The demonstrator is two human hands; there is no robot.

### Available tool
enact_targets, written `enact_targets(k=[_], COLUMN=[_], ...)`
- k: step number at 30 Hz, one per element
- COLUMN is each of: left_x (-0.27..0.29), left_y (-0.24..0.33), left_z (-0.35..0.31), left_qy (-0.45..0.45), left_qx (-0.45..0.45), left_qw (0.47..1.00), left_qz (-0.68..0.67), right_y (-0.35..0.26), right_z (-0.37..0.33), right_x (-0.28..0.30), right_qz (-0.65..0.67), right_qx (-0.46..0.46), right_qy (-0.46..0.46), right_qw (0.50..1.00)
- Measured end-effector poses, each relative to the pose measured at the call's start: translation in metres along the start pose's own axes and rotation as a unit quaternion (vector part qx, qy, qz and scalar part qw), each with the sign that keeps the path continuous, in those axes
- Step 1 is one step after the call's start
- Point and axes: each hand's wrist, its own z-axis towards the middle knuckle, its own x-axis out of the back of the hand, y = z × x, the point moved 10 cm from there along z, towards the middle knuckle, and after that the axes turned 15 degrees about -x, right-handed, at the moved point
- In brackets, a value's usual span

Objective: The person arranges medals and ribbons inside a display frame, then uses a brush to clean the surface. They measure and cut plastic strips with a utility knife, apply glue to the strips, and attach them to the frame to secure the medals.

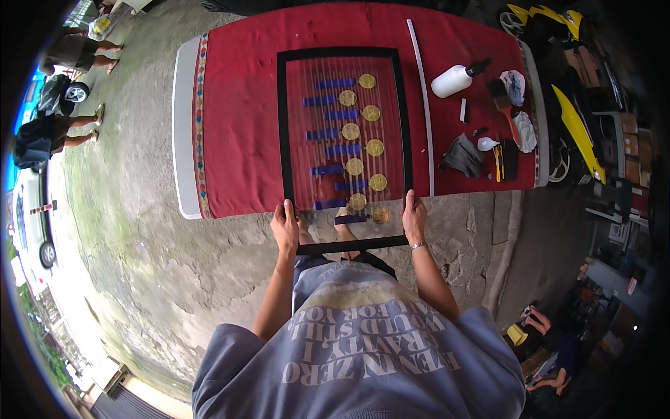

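Observation:
A black rectangular frame holds a clear, ribbed-looking panel with several gold medals on blue ribbons in two staggered columns. Its far part is over the red tablecloth, and its near end juts past the table edge toward my body. My left hand grips the left side bar near the close corner, thumb on top. On the opposite side bar, my right hand is closed around it at about the same height. Fingers under the frame are partly hidden. Through the clear panel, parts of my legs show below.
Right of the frame lie a long white strip, a white bottle with black top, a brush, a grey cloth, a yellow cutter and a white spoon. People stand at far left; yellow panels sit right.

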Motion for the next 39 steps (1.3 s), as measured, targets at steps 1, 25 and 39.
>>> enact_targets(k=[1,25,39], left_x=[-0.001,-0.008,-0.008], left_y=[0.0,-0.009,0.008], left_z=[0.0,-0.007,-0.003], left_qy=[-0.002,-0.027,-0.063], left_qx=[0.005,-0.01,-0.064], left_qw=[1.0,0.998,0.965], left_qz=[0.005,0.06,0.248], right_y=[-0.003,0.005,-0.01], right_z=[0.0,0.007,-0.009], right_x=[0.0,-0.007,-0.009], right_qz=[0.001,-0.061,-0.155], right_qx=[0.011,0.026,0.081], right_qy=[0.004,0.005,0.034], right_qw=[1.0,0.998,0.984])
